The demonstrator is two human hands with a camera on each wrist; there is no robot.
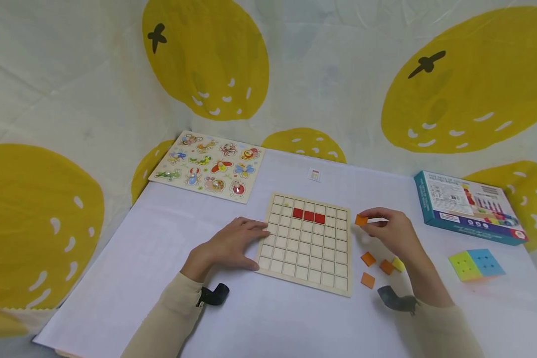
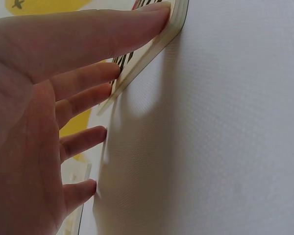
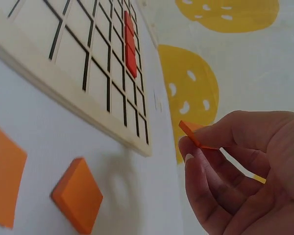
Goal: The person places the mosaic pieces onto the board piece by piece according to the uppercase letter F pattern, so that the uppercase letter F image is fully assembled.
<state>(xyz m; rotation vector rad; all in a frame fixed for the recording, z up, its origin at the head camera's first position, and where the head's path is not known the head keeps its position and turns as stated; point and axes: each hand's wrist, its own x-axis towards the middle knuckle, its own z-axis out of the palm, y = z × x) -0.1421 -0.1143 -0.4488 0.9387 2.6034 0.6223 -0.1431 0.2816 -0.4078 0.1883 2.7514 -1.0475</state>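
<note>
A wooden grid board [image 1: 302, 258] lies mid-table, with three red square tiles [image 1: 309, 216] side by side near its far edge. My left hand [image 1: 232, 243] rests at the board's left side, fingers spread, the thumb and some fingertips touching its rim. Just off the board's right edge, my right hand [image 1: 391, 231] pinches an orange square tile [image 1: 361, 220] between thumb and fingers; the right wrist view shows this tile [image 3: 190, 132] tilted. Below that hand lie loose orange tiles [image 1: 368, 280] and a yellow tile [image 1: 399, 264], partly covered.
An insect picture puzzle [image 1: 206, 166] lies at the back left. A small printed card [image 1: 314, 174] is behind the board. At the right are a boxed toy set [image 1: 472, 206] and a coloured puzzle cube [image 1: 476, 264]. A fruit-patterned cloth [image 1: 322, 64] hangs behind the table.
</note>
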